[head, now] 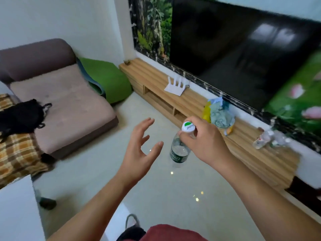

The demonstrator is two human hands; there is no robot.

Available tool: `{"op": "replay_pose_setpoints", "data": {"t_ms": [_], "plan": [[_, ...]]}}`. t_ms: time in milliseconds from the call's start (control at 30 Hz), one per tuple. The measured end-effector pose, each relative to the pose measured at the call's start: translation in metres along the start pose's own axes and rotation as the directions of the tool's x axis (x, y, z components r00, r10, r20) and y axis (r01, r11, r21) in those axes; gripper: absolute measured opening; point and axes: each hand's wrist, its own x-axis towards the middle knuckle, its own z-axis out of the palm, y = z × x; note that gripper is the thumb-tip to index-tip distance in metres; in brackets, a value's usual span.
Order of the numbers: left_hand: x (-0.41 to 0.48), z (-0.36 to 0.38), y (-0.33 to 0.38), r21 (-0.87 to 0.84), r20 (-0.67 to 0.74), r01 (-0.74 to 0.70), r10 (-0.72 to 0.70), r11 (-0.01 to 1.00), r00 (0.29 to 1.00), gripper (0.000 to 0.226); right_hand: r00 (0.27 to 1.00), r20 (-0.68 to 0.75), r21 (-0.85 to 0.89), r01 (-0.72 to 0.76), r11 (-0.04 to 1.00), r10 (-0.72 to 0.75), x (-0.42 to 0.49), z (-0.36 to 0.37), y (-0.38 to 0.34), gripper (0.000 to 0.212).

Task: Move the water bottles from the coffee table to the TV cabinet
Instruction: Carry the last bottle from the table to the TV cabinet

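My right hand [203, 142] grips a clear water bottle [178, 150] by its neck, just under the white and green cap. The bottle has a dark green label and hangs upright above the pale floor, short of the wooden TV cabinet [156, 73]. To the left of the bottle, my left hand [141, 150] is held out with its fingers spread and holds nothing. Two clear water bottles [267, 139] stand on the cabinet's top at the right, blurred.
A white router [175, 87] and a bundle of plastic bags [218, 113] sit on the cabinet below the large black TV [234, 49]. A brown sofa [66, 105] with a black bag [20, 115] and a green cushion [107, 79] stands at the left. A white table corner [15, 211] shows at lower left.
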Motion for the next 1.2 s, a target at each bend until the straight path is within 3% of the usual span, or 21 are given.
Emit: {"op": "replay_pose_setpoints", "data": {"t_ms": [333,700,1200], "plan": [[0.091,0.155,0.006,-0.138,0.337,-0.073,0.116,0.988,0.934,0.059,0.936,-0.226,-0.079,-0.294,0.953,0.27,-0.003,-0.098,0.12,0.018],[0.241,0.282,-0.02,-0.281,0.556,-0.045,0.201,0.959,0.806,0.061,0.775,-0.362,-0.067,-0.575,0.815,0.517,0.08,-0.157,0.212,0.018],[0.332,0.445,-0.024,-0.254,0.72,-0.047,0.222,0.966,0.657,0.056,0.609,-0.448,0.036,-0.719,0.694,0.654,0.111,-0.226,0.359,0.022]]}}
